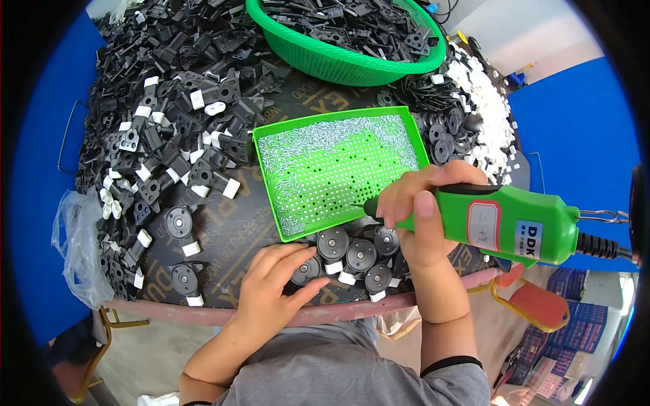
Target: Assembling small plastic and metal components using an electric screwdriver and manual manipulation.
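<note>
My right hand (426, 210) is wrapped round a green electric screwdriver (518, 220), held sideways. Its dark tip points left, over the near right part of a shallow green tray (279, 233) with a perforated bottom. Small silver screws (305, 142) are heaped along the tray's far and left sides. At the table's near edge, my left hand (274, 281) has thumb and fingers around a black round wheel-like part (307, 272). Right beside it lie several similar discs with white tips, such as this wheel assembly (361, 255). Two more wheel assemblies (179, 222) lie to the left.
Black plastic brackets (183, 115), some white-tipped, cover the left of the table. A green basket (325, 57) full of black parts stands at the back. White small pieces (481, 101) and black discs (443, 139) are piled right. A clear plastic bag (81, 250) hangs at the left edge.
</note>
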Available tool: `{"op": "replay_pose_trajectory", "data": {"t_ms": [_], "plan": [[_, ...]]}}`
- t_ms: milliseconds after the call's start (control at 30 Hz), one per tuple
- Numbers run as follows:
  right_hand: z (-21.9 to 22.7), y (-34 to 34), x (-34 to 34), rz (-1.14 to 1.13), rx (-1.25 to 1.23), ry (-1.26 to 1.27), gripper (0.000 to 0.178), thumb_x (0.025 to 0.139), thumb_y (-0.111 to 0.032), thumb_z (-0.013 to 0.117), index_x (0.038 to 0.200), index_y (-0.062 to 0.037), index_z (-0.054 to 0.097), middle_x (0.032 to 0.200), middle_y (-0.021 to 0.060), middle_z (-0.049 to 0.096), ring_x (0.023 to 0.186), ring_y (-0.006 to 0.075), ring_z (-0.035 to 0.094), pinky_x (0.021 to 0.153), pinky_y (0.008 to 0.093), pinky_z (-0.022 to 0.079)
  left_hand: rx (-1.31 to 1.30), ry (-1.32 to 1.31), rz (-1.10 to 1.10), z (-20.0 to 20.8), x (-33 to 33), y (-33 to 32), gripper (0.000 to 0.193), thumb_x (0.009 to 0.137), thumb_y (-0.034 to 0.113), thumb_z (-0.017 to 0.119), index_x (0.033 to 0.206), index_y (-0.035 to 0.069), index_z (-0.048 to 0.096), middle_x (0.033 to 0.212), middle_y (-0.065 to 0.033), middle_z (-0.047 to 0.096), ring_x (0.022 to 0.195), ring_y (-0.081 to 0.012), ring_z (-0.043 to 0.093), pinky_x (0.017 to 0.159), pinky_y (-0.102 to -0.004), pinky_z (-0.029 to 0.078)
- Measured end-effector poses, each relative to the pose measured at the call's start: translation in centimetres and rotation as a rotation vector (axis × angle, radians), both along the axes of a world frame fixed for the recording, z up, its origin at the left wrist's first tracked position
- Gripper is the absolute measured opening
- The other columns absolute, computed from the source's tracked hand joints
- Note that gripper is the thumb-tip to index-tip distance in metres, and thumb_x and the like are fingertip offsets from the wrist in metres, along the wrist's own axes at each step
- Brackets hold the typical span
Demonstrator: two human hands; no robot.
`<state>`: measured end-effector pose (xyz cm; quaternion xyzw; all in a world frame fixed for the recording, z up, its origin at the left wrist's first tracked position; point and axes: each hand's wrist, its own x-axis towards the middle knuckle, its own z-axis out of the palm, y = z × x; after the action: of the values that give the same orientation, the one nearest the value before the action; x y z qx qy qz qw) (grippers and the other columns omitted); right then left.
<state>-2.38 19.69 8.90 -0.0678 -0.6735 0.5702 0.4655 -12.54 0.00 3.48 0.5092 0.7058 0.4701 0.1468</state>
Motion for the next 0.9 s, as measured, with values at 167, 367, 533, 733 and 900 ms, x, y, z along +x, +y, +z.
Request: {"op": "replay_pose_trajectory", "data": {"t_ms": [167,367,533,733,900], "plan": [[-0.3,0.2,-0.2,0.035,-0.015,0.004,0.03,0.097,-0.014,0.062,0.117,-0.0124,0.04,0.065,0.0054,0.05,0.049,0.0157,0.048,0.047,0.0318,0.045,-0.04,-0.057,-0.029,0.2,-0.2,-0.3,0.046,0.074,0.018,0.086,0.115,0.005,0.069,0.113,-0.0103,0.068,0.103,-0.0294,0.064,0.089,-0.0381,0.052],[-0.1,0.1,-0.1,0.046,0.012,-0.023,0.029,0.096,-0.013,0.062,0.117,-0.0127,0.041,0.066,0.005,0.051,0.049,0.0157,0.047,0.046,0.0318,0.045,-0.159,-0.199,-0.001,2.0,0.1,-0.9,0.052,0.077,0.018,0.085,0.123,0.005,0.065,0.123,-0.0136,0.066,0.111,-0.0333,0.062,0.095,-0.0401,0.05],[3.3,-2.9,1.1,-0.041,-0.025,0.07,0.028,0.096,-0.014,0.062,0.115,-0.0128,0.042,0.065,0.004,0.051,0.047,0.016,0.049,0.045,0.0322,0.046,-0.133,-0.234,-0.003,0.5,0.5,-1.4,0.053,0.074,0.019,0.086,0.121,0.005,0.066,0.12,-0.0128,0.067,0.11,-0.0322,0.062,0.093,-0.0402,0.05],[5.1,-5.9,2.7,0.379,0.129,-0.023,0.035,0.092,-0.006,0.065,0.114,-0.0075,0.038,0.071,0.0105,0.06,0.05,0.0224,0.058,0.048,0.0398,0.055,-0.062,-0.257,-0.007,0.1,1.3,-0.5,0.051,0.072,0.016,0.087,0.118,0.005,0.067,0.113,-0.0115,0.069,0.106,-0.0312,0.062,0.091,-0.0398,0.05],[4.3,-6.1,1.5,0.5,0.16,-0.083,0.035,0.09,-0.002,0.064,0.114,-0.0062,0.038,0.072,0.0118,0.06,0.052,0.0241,0.058,0.05,0.0418,0.055,-0.036,-0.255,-0.005,-0.2,1.3,-0.6,0.052,0.07,0.013,0.087,0.117,0.006,0.068,0.111,-0.0116,0.069,0.105,-0.0317,0.061,0.09,-0.0394,0.05]]}}
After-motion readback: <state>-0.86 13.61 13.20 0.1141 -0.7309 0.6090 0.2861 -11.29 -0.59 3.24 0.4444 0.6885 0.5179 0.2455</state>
